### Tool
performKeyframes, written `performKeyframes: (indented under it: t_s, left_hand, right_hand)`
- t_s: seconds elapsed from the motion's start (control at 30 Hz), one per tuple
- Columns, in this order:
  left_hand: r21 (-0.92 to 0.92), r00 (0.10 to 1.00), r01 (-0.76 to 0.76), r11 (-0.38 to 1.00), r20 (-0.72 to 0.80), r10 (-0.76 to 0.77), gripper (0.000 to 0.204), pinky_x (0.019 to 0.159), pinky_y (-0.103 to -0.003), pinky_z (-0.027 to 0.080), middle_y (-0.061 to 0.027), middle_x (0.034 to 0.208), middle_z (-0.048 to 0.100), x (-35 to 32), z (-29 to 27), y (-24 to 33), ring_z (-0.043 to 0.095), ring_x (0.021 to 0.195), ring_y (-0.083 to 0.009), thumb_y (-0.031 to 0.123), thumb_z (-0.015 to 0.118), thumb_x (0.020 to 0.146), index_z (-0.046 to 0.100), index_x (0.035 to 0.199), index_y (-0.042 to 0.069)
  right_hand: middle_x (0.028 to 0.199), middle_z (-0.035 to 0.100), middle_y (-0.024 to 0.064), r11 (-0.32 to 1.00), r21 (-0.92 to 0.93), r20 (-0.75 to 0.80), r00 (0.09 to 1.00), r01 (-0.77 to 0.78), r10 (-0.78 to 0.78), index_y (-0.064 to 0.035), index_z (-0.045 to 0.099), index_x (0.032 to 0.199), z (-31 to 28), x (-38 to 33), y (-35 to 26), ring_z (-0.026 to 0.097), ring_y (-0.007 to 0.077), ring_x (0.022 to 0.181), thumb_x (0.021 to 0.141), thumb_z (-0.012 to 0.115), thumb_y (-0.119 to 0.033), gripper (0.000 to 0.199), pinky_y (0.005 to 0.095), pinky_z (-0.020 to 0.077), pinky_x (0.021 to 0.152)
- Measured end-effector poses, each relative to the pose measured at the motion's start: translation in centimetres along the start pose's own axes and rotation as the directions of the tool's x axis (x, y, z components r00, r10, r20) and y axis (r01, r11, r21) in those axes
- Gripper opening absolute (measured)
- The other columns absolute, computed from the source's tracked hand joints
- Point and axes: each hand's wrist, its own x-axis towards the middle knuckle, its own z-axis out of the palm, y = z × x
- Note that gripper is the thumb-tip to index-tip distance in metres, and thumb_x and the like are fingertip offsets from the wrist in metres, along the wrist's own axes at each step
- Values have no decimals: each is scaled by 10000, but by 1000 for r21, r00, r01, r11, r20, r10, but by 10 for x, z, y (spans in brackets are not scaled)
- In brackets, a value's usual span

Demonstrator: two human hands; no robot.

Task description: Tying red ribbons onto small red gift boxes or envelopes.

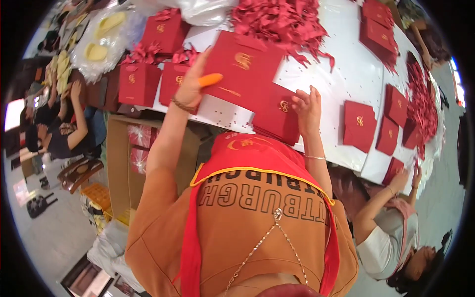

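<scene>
The left hand (pixel 190 86) is closed round an orange tool (pixel 210 79) and presses it on a big red folder (pixel 245 67) lying flat on the white table (pixel 346 69). The right hand (pixel 308 106) is open, fingers spread, its fingertips resting on a smaller red folder (pixel 279 116) just right of the big one; it grips nothing.

The small folder hangs partly over the table's near edge, so I judge a nudge from that open hand could tip it off. The tool, pushed hard, might crease or scuff the big folder's face.

Every folder is dark red with a small gold emblem. Left of the big folder stand red boxes (pixel 136 81) of the same colour and emblem, with red bows (pixel 146 52) on them. Behind it lies a heap of red ribbon (pixel 279 20). Further right, well apart, more flat folders (pixel 358 126) are spread along the table, and a stack (pixel 378 29) sits at its far end. Below the boxes, under the table's edge, an open brown carton (pixel 118 163) holds wrapped red packs. Another person (pixel 391 232) reaches for a folder on the right.
</scene>
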Motion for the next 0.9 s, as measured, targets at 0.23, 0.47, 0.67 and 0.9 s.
performKeyframes:
  t_s: [0.23,0.47,0.67,0.9]
  left_hand:
    - [267,932,137,954,-362,-32,669,961,-350,368,-129,1310,387,-68,-169,-13,414,1184,-247,-21,581,740,292,1339,54]
    - [920,843,383,-87,-309,441,602,847,-428,384,-129,1155,470,-51,-112,-14,462,1031,-290,61,614,677,453,1237,212]
    - [926,941,201,-321,-92,324,368,694,-441,443,-61,1137,512,-26,-124,-54,507,1014,-266,121,540,729,536,1092,186]
    - [994,926,-3,109,-39,377,141,637,-405,460,-127,803,615,50,-17,-4,586,753,-326,201,511,792,590,839,94]
  right_hand:
    - [871,574,57,983,-181,92,995,-32,49,-76,455,1090,8,2,9,550,106,734,877,536,-180,250,229,429,613]
    - [835,581,55,982,-187,128,992,13,11,-43,509,1011,20,0,12,530,88,682,851,565,-129,190,211,415,584]
    - [835,582,44,974,-225,100,995,16,7,-41,515,1005,12,-4,7,535,84,709,847,569,-125,187,215,424,593]
    - [837,592,27,978,-206,42,998,44,-36,-49,523,998,-7,-4,12,550,81,734,855,556,-138,172,214,438,619]
